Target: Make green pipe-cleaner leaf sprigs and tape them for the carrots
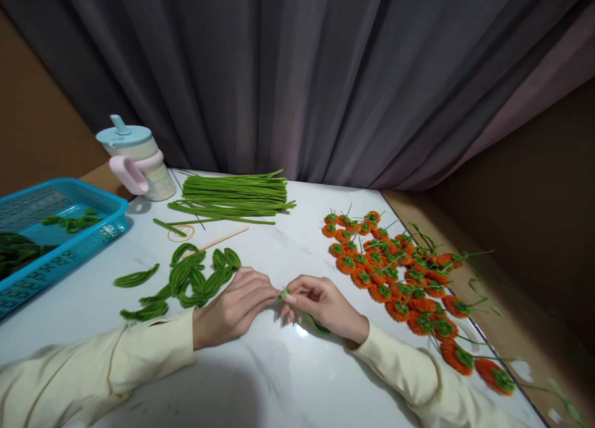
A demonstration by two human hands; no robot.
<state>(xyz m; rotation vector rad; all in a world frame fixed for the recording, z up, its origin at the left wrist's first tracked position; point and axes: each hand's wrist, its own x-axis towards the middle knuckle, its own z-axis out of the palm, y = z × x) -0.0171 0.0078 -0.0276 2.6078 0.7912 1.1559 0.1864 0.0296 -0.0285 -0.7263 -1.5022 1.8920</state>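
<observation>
My left hand (239,307) and my right hand (328,304) meet above the white table, fingertips pinched on a small green piece of pipe cleaner (284,293). The fingers cover most of that piece, so its full shape is hidden. Under my right hand shows part of a dark green leaf (318,324); whether it joins the held piece I cannot tell. Close to my left hand lies a loose pile of green pipe-cleaner leaves (180,274). Orange pipe-cleaner persimmons (391,274) with green tops and thin stems spread out to the right of my right hand.
A bundle of green pipe cleaners (235,192) lies at the back. Nearer are a wooden stick (225,240) and a rubber band (174,236). A blue basket (105,227) with green pieces and a lidded cup (160,177) stand left. A grey curtain (288,75) hangs behind.
</observation>
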